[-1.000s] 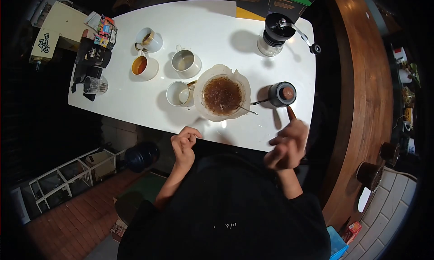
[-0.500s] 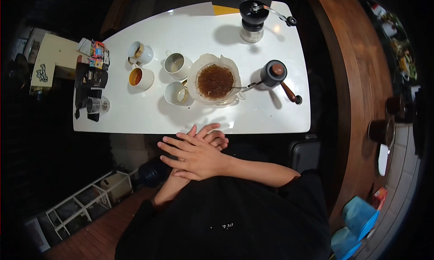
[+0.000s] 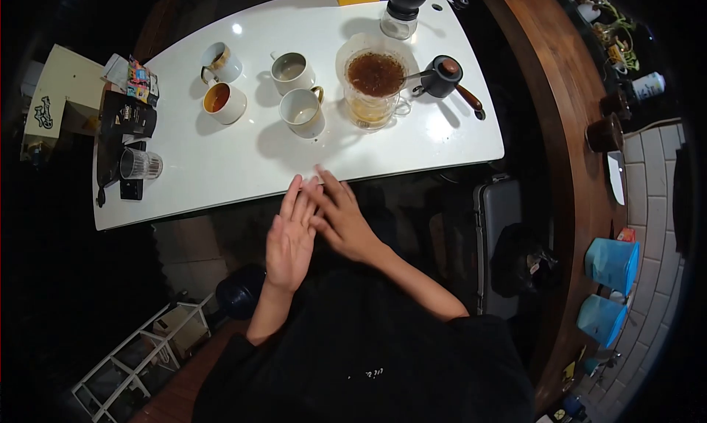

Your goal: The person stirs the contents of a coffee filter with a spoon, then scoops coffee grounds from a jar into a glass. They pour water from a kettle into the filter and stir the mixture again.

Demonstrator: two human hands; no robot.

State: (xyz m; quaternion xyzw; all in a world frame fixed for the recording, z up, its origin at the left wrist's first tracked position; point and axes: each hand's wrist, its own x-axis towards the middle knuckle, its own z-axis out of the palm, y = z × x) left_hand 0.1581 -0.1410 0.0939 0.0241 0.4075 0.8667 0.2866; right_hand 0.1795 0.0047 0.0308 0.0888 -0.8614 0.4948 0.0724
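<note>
In front of the white table's near edge, my left hand (image 3: pixel 289 254) is raised with its palm showing and fingers stretched out. My right hand (image 3: pixel 350 231) is open too, its fingers crossing over the left fingertips. Neither hand holds anything. On the table beyond them stands a glass coffee server (image 3: pixel 366 114) with pale brown liquid, topped by a paper-filter dripper full of wet coffee grounds (image 3: pixel 376 75). A spoon handle (image 3: pixel 417 75) sticks out of the dripper toward a small black kettle (image 3: pixel 445 78) with a wooden handle. Two white mugs, one nearer (image 3: pixel 301 114) and one behind (image 3: pixel 292 73), stand left of it.
A hand coffee grinder (image 3: pixel 401 14) stands at the back of the white table (image 3: pixel 412 147). Farther left are a mug with amber liquid (image 3: pixel 224 103), another mug (image 3: pixel 222 62), a clear glass (image 3: pixel 141 164) and black pouches (image 3: pixel 127 117). A wooden counter (image 3: pixel 541 114) runs along the right.
My hands, stacked one over the other before, have drawn apart, with the left palm now turned into view. The view has shifted, so the table sits higher and tilted.
</note>
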